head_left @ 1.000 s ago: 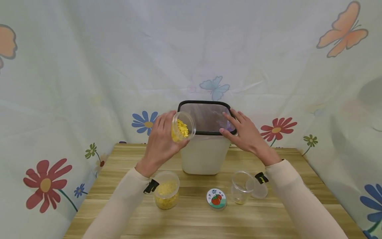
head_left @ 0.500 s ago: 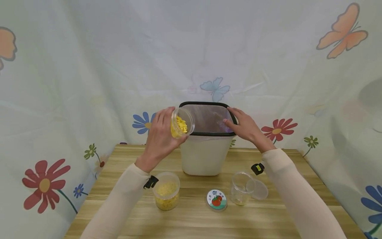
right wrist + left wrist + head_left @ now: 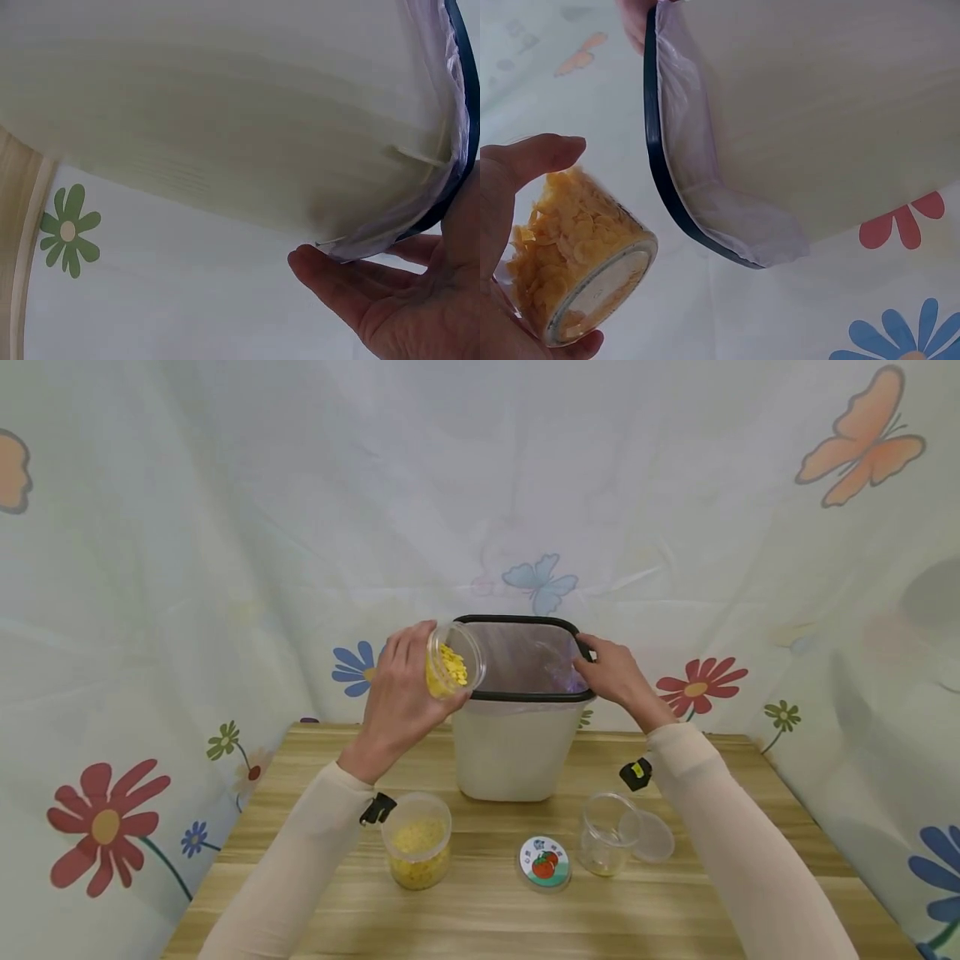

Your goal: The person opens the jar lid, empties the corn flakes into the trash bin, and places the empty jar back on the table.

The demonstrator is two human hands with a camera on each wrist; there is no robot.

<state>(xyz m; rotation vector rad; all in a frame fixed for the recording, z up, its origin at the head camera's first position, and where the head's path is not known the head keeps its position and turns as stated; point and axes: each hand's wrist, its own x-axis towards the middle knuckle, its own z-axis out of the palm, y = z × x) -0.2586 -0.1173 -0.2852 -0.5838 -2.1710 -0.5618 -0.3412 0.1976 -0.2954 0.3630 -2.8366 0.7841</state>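
On the light wooden table (image 3: 495, 918) we list: a clear plastic tub of yellow flakes (image 3: 417, 851) at left, a round tomato-printed lid (image 3: 544, 861) centre, an empty clear jar (image 3: 604, 832) with a translucent lid (image 3: 652, 837) at right.

We saw bright, even, diffuse light with only faint shadows on the table (image 3: 487, 910). The head view bowed at its edges like a wide lens. Both wrist views looked soft, the bin wall (image 3: 225, 112) washed pale and slightly blurred up close.

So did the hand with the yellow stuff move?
Yes. The left hand lifted its jar of yellow flakes higher, nearer the bin rim.
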